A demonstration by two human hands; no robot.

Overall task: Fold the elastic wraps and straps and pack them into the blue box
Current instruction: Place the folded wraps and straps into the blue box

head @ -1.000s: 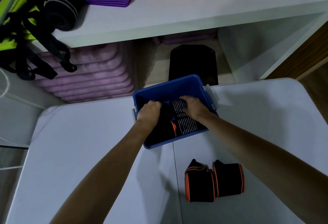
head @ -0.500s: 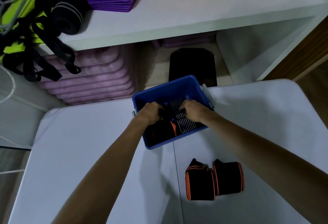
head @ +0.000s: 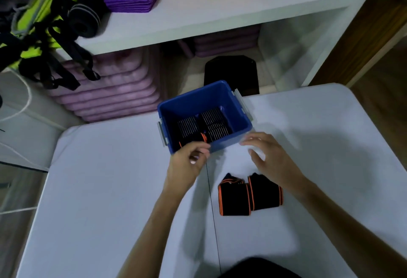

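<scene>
Head view: both your left hand (head: 187, 163) and right hand (head: 267, 156) hover empty, fingers loose, near the blue box (head: 226, 143); two folded wraps (head: 250, 194) lie on the table (head: 99, 178), likely soft and light, so pinch across the fold.

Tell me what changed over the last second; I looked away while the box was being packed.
Both hands came out of the blue box toward the person: left hand and right hand let go of the wraps in the box and are now empty. Box and two folded wraps on the table stayed put.
</scene>
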